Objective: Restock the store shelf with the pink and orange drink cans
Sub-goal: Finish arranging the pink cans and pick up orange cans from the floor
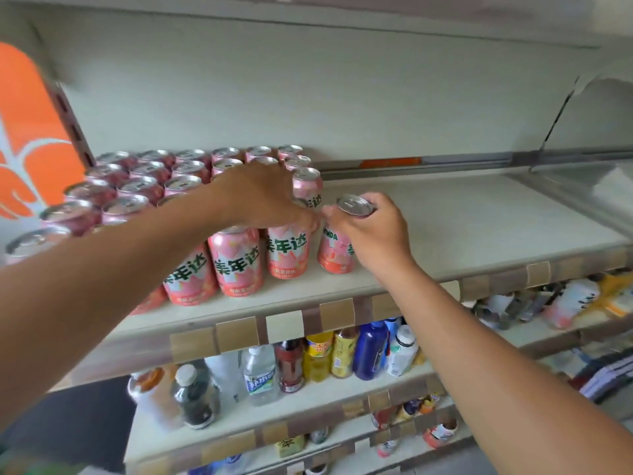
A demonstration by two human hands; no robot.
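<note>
Head view: a pink and orange aluminium drink can [334, 255] stands at the right end of the front row on the pale flat store shelf [462, 228]. The right hand [373, 231] curls its fingers round the can's silver top. Just beside it, the left hand [263, 197] grips the top of the neighbouring pink can [287, 252]. Rows of matching pink cans [137, 186] fill the shelf's left side.
</note>
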